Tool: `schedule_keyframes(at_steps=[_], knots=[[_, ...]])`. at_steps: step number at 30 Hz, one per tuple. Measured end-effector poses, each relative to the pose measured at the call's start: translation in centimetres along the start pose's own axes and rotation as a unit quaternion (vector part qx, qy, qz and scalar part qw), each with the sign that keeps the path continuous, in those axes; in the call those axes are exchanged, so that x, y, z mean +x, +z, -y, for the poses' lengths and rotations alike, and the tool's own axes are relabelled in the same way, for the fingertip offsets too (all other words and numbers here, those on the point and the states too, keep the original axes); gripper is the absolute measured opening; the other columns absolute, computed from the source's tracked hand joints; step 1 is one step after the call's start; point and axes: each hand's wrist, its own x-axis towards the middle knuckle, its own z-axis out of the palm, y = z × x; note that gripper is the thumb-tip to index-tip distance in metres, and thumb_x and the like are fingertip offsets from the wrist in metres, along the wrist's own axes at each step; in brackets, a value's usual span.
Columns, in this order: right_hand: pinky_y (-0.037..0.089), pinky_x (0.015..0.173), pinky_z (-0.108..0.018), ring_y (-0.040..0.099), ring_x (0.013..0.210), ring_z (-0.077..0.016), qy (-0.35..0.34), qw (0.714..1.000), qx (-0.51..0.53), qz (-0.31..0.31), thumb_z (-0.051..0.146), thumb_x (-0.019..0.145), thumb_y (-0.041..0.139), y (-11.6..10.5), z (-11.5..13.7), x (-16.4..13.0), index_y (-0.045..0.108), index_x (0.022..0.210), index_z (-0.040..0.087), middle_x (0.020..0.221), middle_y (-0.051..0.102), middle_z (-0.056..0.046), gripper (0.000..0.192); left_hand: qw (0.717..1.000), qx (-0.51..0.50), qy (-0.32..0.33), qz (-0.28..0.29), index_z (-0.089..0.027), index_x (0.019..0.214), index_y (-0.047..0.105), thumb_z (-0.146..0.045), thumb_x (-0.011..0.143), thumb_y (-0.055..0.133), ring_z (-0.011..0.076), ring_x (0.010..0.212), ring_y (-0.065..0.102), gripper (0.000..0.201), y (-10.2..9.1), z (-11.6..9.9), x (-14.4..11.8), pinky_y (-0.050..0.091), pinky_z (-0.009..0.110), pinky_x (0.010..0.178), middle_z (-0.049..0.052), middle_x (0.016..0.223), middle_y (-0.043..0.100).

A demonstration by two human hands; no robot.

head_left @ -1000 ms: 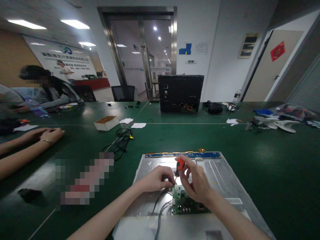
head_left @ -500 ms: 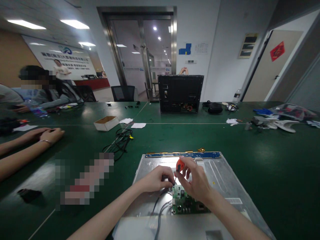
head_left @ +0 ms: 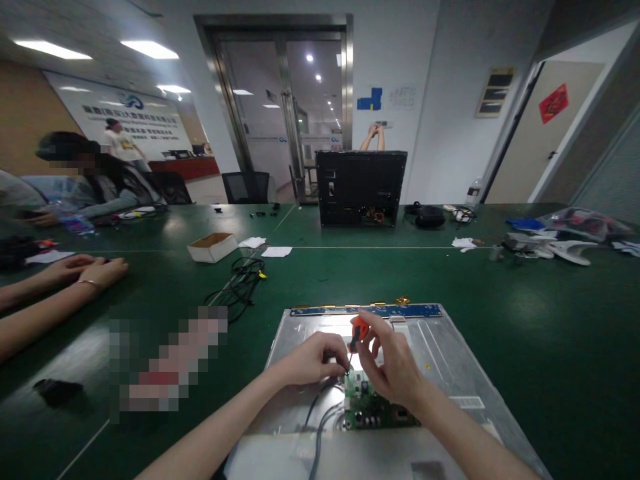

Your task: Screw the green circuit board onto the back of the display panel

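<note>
Both forearms reach forward, left hand pinched, right hand curled, fingertips nearly meeting.

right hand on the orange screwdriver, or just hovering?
Touching. The head view shows the right hand with its fingers wrapped round the orange screwdriver handle, no gap, tip down at the green circuit board.

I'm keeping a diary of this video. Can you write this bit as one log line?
right hand: holds orange screwdriver upright | tip: at green circuit board | left hand: pinching beside tip | board on metal panel
</note>
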Motion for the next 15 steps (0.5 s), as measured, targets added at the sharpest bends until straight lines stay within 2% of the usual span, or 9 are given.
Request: schedule_keyframes(at_steps=[5,10,15], knots=[[0.047,0.046,-0.024,0.058,0.061,-0.0137,-0.007,1.0,-0.009,-0.009,0.012,0.092,0.048,0.04,0.11,0.18,0.031,0.141,0.023,0.09,0.062,-0.005,0.053,1.0,0.004,0.004,0.002,-0.016,0.078,0.071,-0.017,0.075,0.072,0.0174,0.075,0.061,0.004,-0.03,0.12,-0.03,0.047,0.026,0.071,0.001,0.078,0.067],[0.045,0.045,-0.022,0.052,0.058,-0.0125,-0.011,0.999,-0.034,-0.017,0.017,0.095,0.05,0.05,0.16,0.44,0.034,0.138,0.028,0.083,0.056,0.001,0.047,1.0,0.009,0.006,-0.001,-0.016,0.078,0.07,-0.014,0.073,0.071,0.0176,0.076,0.061,0.005,-0.03,0.22,-0.03,0.047,0.026,0.072,0.001,0.079,0.067],[0.046,0.047,-0.024,0.054,0.06,-0.0141,-0.002,1.0,-0.029,0.006,0.02,0.096,0.049,-0.01,-0.06,0.03,0.033,0.14,0.026,0.086,0.057,-0.002,0.047,1.0,0.019,0.002,-0.009,-0.017,0.077,0.07,-0.015,0.073,0.072,0.017,0.076,0.06,0.004,0.02,0.16,-0.1,0.046,0.025,0.071,0.0,0.079,0.067]])
